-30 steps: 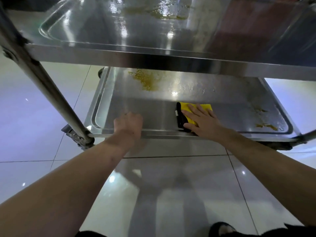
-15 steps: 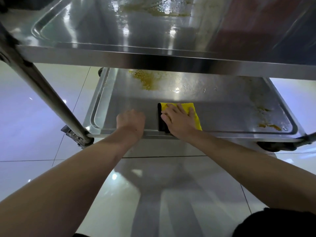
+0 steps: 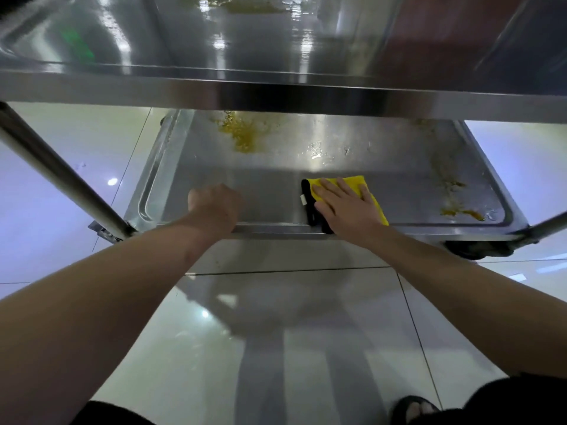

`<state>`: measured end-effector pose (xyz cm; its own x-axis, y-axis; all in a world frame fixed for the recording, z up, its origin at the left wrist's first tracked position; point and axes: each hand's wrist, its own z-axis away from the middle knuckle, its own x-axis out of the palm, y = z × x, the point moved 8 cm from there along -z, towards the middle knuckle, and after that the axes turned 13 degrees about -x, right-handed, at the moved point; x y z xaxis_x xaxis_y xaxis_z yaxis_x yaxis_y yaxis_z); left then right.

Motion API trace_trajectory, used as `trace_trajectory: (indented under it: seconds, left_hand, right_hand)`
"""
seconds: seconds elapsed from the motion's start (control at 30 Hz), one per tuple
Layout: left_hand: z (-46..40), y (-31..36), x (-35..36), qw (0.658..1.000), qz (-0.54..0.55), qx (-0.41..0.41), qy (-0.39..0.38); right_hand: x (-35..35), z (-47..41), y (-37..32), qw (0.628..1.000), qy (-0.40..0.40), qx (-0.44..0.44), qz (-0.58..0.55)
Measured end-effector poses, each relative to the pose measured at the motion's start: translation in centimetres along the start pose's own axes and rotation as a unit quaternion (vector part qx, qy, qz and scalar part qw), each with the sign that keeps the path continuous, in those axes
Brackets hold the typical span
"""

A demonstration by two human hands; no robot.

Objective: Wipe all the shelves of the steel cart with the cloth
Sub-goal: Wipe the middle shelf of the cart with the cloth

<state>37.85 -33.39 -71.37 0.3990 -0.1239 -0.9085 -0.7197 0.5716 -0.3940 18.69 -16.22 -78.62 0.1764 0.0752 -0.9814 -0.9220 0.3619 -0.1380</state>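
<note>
Right hand flat on yellow cloth, lower shelf; left hand grips shelf's front rim.

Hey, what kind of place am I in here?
Probably a commercial kitchen or canteen, though that's a guess: a steel cart with tray shelves, yellowish spills on the lower shelf, and a glossy tiled floor.

glossy pale floor tiles, light reflections

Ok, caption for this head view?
Right hand presses yellow cloth on stained lower shelf; left hand grips its front rim.
</note>
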Motion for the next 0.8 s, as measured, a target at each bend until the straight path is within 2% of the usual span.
trace_trajectory:
  seconds: [0.13, 0.27, 0.4, 0.57, 0.7, 0.8]
  left_hand:
    - [0.2, -0.1, 0.2, 1.000, -0.013, -0.013, 0.009]
    - [0.9, 0.7, 0.0, 0.999, -0.034, -0.005, 0.014]
    - [1.4, 1.6, -0.3, 0.999, -0.040, 0.001, 0.026]
    - [1.9, 4.4, -0.9, 0.998, 0.043, 0.037, 0.034]
    - [3.3, 7.1, -0.1, 0.987, 0.137, 0.089, -0.003]
    - [3.8, 8.2, 0.4, 0.978, 0.158, 0.139, -0.013]
  right_hand:
    - [-0.3, 2.0, 3.6, 1.000, -0.001, 0.012, 0.012]
    - [-0.6, 2.7, 4.4, 1.000, -0.004, 0.008, 0.022]
    - [-0.7, 3.0, 4.4, 0.999, 0.035, 0.028, 0.026]
    - [-0.9, 3.6, 4.6, 0.996, 0.049, 0.067, 0.012]
    - [-0.8, 3.8, 4.7, 0.996, 0.044, 0.080, 0.013]
    - [-0.6, 3.6, 4.6, 0.996, 0.048, 0.081, 0.001]
